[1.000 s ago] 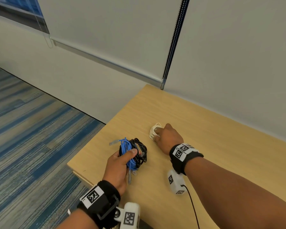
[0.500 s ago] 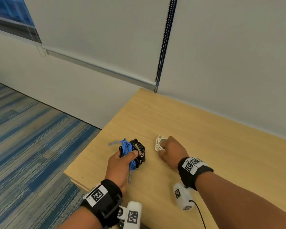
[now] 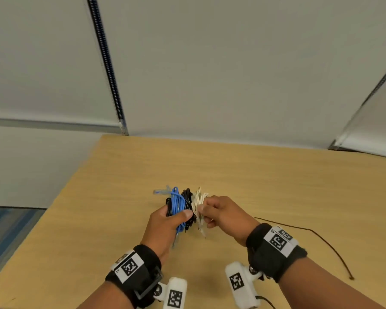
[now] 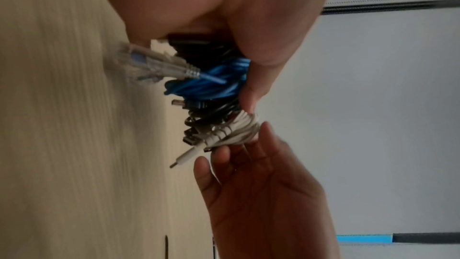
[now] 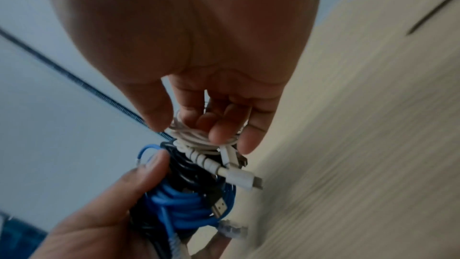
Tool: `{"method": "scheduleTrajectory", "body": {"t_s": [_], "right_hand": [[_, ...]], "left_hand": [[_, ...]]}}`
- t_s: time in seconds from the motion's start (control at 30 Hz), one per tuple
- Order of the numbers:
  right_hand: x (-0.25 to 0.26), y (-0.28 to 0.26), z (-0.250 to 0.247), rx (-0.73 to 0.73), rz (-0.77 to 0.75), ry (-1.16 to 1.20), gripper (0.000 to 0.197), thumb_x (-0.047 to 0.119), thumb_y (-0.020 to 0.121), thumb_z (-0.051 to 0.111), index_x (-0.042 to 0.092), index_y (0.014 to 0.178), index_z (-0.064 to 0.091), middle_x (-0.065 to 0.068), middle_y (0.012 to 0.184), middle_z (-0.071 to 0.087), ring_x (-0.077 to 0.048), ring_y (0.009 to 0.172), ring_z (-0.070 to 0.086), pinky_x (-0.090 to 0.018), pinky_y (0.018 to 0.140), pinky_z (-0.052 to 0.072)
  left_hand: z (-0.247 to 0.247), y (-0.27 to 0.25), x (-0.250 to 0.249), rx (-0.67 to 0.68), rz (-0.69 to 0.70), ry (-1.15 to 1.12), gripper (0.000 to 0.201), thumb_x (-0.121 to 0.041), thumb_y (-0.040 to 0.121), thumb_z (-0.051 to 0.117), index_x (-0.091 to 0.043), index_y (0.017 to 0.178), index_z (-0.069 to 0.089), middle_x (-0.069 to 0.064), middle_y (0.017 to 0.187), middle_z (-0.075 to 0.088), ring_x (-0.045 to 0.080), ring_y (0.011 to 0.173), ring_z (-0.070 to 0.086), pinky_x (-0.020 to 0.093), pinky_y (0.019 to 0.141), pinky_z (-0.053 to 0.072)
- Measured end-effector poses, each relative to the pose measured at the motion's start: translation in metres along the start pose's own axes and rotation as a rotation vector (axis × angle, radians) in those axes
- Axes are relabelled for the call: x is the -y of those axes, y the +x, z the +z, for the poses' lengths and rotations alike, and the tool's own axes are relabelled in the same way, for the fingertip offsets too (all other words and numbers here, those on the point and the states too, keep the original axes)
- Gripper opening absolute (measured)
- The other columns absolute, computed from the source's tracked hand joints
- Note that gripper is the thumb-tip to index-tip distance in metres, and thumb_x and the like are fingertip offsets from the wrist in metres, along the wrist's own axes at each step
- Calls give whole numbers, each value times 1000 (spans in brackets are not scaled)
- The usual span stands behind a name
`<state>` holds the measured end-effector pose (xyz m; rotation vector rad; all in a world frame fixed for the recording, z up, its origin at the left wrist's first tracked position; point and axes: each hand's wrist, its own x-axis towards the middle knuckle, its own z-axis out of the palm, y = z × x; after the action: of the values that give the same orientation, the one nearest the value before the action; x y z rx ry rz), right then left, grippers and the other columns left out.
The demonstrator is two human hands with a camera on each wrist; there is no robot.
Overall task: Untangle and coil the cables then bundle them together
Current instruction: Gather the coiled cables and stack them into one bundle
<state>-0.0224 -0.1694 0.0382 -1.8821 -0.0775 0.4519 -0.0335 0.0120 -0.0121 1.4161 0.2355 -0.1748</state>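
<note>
Bundling step in hand: your left hand [image 3: 165,221] grips the blue coil [image 3: 177,204] and the black coil [image 3: 187,198] together, thumb clamped across the strands, both lifted just above the table [image 3: 276,186]. Your right hand [image 3: 221,214] pinches the white coil [image 3: 198,200] in curled fingertips [image 5: 219,135] and presses it against the black coil's far side from your left palm. Wrist views show the white plug [image 5: 245,179] jutting tableward below your right fingers, and the clear-booted blue plug [image 4: 154,64] dangling under your left palm.

Coiling looks done; joining is under way. A thin dark tie [image 3: 316,239] lies on the table, well out past your right wrist, likely the binder, though that is a guess.

Next move, by my reading: shift your left thumb over the white loops so one hand holds all three, freeing your right hand. Watch for the white loops springing loose during handover.
</note>
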Motion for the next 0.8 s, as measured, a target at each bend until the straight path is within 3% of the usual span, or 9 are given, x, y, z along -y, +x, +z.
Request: {"method": "scheduleTrajectory", "body": {"t_s": [0.07, 0.2, 0.33, 0.47, 0.67, 0.8], "right_hand": [[-14, -10, -19, -20, 26, 127, 38, 20, 101, 59, 15, 66, 47, 0, 67, 40, -22, 68, 38, -33, 70, 43], [-36, -21, -47, -45, 99, 331, 34, 22, 101, 61, 20, 68, 52, 3, 66, 42, -12, 65, 41, -28, 69, 48], [-44, -30, -68, -39, 70, 327, 33, 21, 101, 61, 19, 69, 52, 3, 67, 43, -10, 64, 42, -26, 68, 47], [-42, -36, -79, -25, 23, 191, 30, 17, 103, 53, 14, 73, 51, -3, 71, 45, -13, 68, 46, -31, 75, 49], [-43, -40, -79, -16, 8, 336, 25, 7, 101, 52, 12, 77, 57, -4, 74, 54, -13, 68, 53, -37, 83, 52], [-41, -39, -74, -51, 21, 398, 21, 10, 102, 55, 12, 81, 58, 0, 71, 59, -13, 66, 55, -40, 88, 53]], "left_hand": [[22, -3, 1, 70, -4, 18, 18, -16, 86, 77, -11, 103, 75, 9, 100, 78, 27, 99, 72, 34, 84, 56], [58, -7, 1, 120, 26, 100, 15, -17, 85, 78, -15, 100, 77, 2, 96, 79, 20, 94, 74, 27, 79, 53], [78, -5, -2, 142, 73, 233, 9, -21, 86, 78, -16, 92, 76, -3, 83, 76, 12, 78, 70, 28, 76, 53], [87, -8, -3, 196, 93, 275, 9, -21, 85, 79, -18, 92, 74, -8, 78, 74, 6, 71, 67, 19, 66, 51], [98, -11, -3, 214, 126, 181, 31, -27, 70, 86, -19, 97, 73, 8, 89, 75, 13, 77, 68, 26, 68, 55], [103, -5, -1, 183, 195, 201, 20, -19, 73, 87, -21, 81, 68, -9, 67, 64, 6, 61, 59, 17, 58, 49]]}}
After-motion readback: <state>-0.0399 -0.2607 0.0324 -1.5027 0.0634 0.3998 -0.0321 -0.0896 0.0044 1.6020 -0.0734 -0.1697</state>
